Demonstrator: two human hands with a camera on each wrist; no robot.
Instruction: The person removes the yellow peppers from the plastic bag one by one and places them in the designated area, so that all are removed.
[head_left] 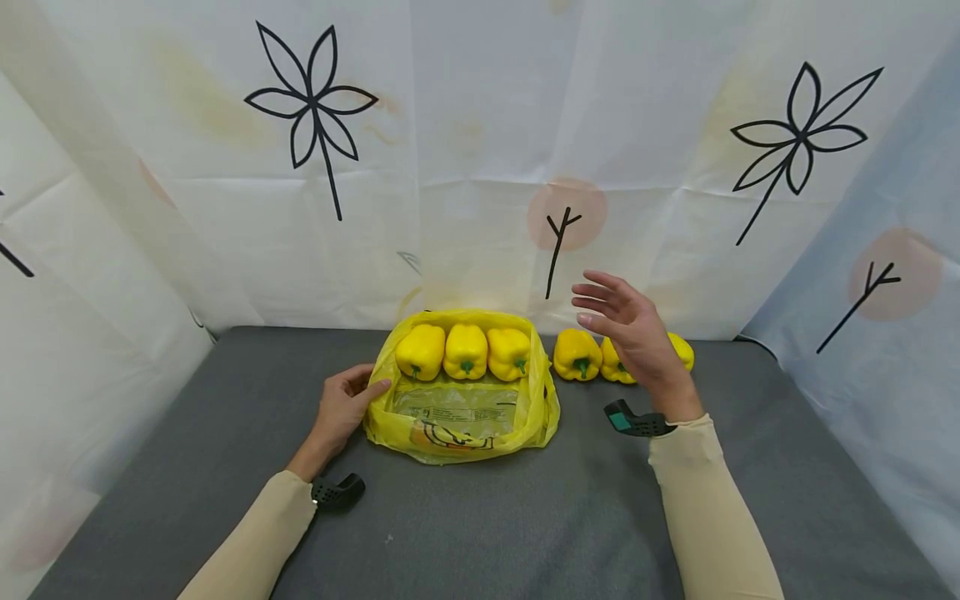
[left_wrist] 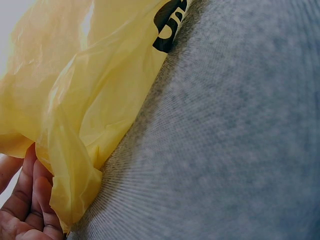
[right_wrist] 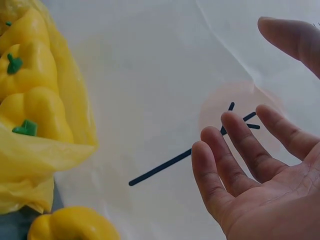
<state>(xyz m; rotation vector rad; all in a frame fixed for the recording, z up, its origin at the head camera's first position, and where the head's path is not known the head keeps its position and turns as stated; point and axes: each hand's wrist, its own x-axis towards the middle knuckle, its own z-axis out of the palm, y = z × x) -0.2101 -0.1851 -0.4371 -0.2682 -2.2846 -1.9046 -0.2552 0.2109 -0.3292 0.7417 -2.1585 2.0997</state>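
Currently, L hand (head_left: 345, 404) grips bag (head_left: 397, 433), mouth up, long axis sideways; R hand (head_left: 632, 325) spread wide.

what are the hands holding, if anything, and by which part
The left hand holds the yellow plastic bag by the left side of its open rim; the raised right hand holds nothing.
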